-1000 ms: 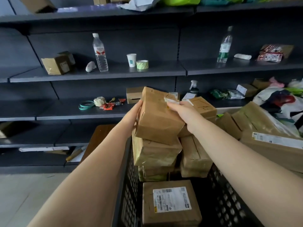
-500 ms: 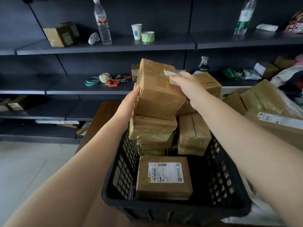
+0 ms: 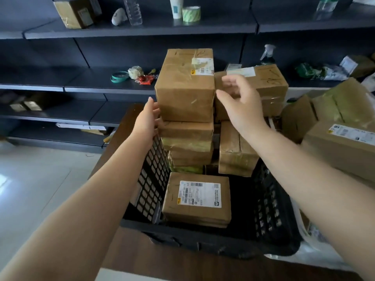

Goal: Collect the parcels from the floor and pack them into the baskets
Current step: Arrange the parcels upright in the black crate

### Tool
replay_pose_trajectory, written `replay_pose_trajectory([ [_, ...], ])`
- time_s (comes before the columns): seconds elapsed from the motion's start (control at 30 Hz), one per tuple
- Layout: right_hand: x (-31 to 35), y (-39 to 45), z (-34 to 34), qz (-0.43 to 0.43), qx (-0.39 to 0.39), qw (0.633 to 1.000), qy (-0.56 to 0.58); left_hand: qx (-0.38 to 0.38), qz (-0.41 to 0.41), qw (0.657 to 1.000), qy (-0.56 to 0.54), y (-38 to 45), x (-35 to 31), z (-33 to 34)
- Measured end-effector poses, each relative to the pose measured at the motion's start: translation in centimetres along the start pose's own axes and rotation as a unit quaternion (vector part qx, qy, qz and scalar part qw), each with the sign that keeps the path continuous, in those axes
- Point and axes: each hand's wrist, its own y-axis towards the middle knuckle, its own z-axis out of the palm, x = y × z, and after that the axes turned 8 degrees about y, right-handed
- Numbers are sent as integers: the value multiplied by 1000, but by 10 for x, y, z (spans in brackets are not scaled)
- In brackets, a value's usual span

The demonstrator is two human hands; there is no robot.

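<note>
Parcels are being stacked in the black basket [image 3: 267,209], which is sitting on a brown tabletop [image 3: 125,252]. The top parcel [image 3: 185,86] is resting at the 12 o'clock end on the left-hand stack. The left hand [image 3: 148,122] is being held flat against its lower left edge, fingers straight. The right hand [image 3: 239,98] is hovering just beside its right face, fingers loosely spread and pinching nothing; contact cannot be told.

Handling, judged: stiff cardboard wrapped in glossy tape, so somewhat slippery; weight looks moderate; corners are holding shape. Gripping is best done on two opposite side faces, low down, since the tall stack could be tipped by a push from one side.

Counts: one basket. About eight parcels are being seen in it – roughly four in the left stack, three on the right (a labelled parcel [image 3: 263,82] on top), and one flat parcel [image 3: 196,199] at 6 o'clock. Lower layers are partly hidden, so the count is approximate. More boxes [image 3: 343,142] are piled at 3 o'clock outside the basket.
</note>
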Motion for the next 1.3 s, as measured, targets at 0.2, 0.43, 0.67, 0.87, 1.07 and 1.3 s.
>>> replay_pose_trajectory([
  [0.2,-18,-73,9,-179,59,982,-30,-189,187,959,100,-75,54,-15],
  [0.43,-73,-104,50,94,401,865,-287,194,67,789,579,-76,90,-4],
  [0.67,-124,-120,62,227,565,654,-448,388,-124,642,649,-65,120,15],
  [0.87,-120,-125,59,196,543,638,-509,382,-119,642,654,-68,122,10],
  [1.07,-117,-136,62,235,527,634,-515,403,-241,685,557,-70,117,13],
  [1.3,-124,-139,56,439,424,712,-347,178,-328,891,259,-40,128,19],
])
